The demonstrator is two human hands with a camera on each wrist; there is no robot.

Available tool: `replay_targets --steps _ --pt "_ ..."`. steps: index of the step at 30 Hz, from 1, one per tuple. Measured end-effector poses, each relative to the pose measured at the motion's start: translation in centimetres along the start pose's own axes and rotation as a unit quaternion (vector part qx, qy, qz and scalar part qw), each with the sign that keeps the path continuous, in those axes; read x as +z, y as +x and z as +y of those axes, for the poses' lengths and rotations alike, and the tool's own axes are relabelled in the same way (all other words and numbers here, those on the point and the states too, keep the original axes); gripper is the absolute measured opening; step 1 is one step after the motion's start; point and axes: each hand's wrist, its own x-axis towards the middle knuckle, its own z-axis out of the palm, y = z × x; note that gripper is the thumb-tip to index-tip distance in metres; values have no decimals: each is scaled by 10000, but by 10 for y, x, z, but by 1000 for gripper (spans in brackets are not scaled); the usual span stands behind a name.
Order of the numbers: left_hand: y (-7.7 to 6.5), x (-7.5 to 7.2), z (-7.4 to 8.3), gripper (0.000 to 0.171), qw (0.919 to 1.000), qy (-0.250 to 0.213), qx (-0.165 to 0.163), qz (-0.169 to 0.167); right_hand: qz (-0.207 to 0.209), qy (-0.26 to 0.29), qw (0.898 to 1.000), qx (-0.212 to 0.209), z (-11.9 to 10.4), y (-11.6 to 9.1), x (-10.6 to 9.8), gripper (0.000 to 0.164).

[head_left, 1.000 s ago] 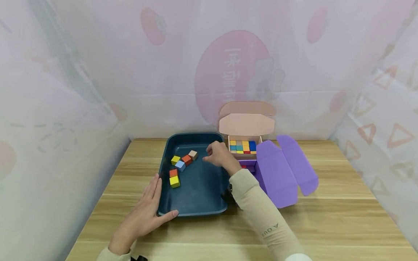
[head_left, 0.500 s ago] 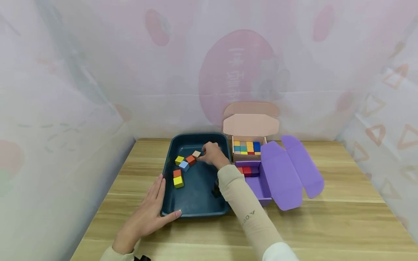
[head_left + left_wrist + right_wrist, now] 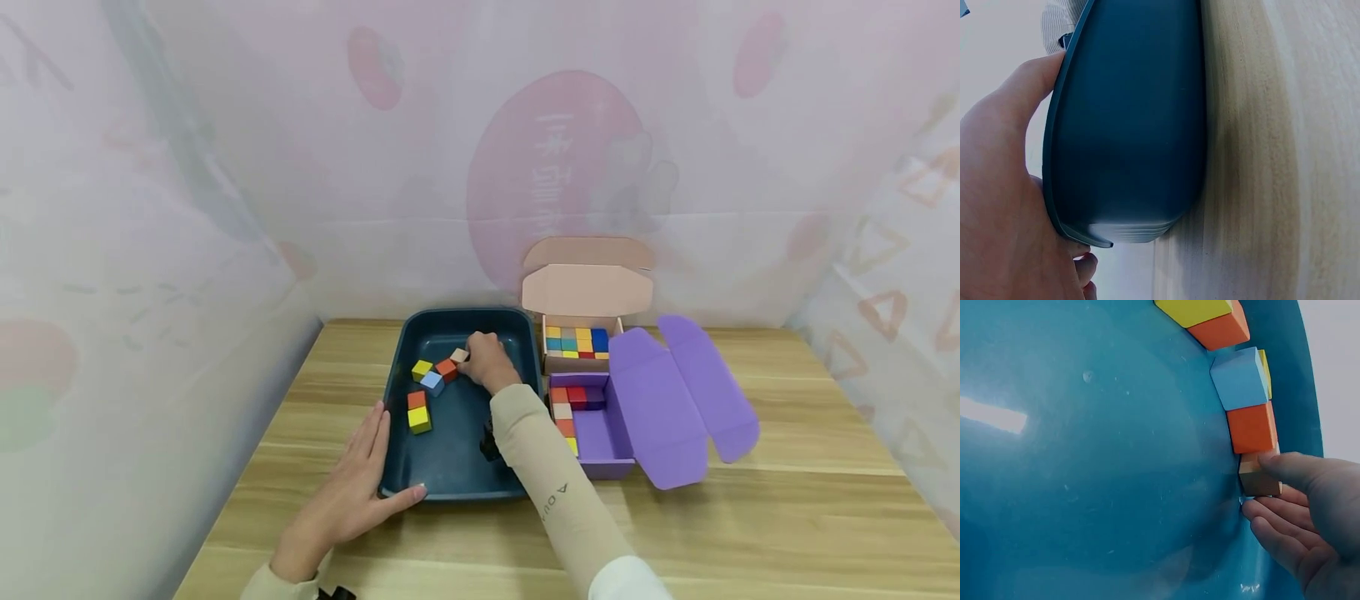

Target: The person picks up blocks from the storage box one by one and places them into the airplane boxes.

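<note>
My right hand (image 3: pixel 489 362) reaches into the dark blue tray (image 3: pixel 450 493). In the right wrist view, its thumb and fingers pinch a plain wooden cube (image 3: pixel 1259 478). That cube stands against an orange-red cube (image 3: pixel 1252 428), with a light blue cube (image 3: pixel 1240 380) beyond it. A yellow cube (image 3: pixel 422 369) lies close by in the head view. Nearer the tray's left wall sit another orange-red cube (image 3: pixel 416 401) and a yellow cube (image 3: pixel 419 420), touching. My left hand (image 3: pixel 348 483) rests with straight fingers along the tray's left rim, its thumb on the front corner.
Right of the tray stands an open purple box (image 3: pixel 607 468) with several cubes along its back and left sides; its lid (image 3: pixel 663 408) spreads right. Behind it, an open cardboard box (image 3: pixel 585 287) holds rows of coloured cubes. The wooden table (image 3: pixel 787 500) meets a pale curtain (image 3: pixel 390 208).
My right hand has moved left to the wooden cube and now pinches it. The purple box's inside has come into view. My left hand stays on the tray; the whole view has shifted slightly.
</note>
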Motion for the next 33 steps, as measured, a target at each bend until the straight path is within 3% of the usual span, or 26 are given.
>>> replay_targets --steps 11,24,33 --pt "1 -2 -3 122 10000 -56 29 15 165 109 9996 -201 0 -5 -11 25" --pt "0 -10 -5 123 9999 101 -50 16 123 6 9977 -673 12 -31 -56 24" --pt "3 -10 -9 123 9999 168 -14 11 62 171 9981 -591 23 -59 -88 25"
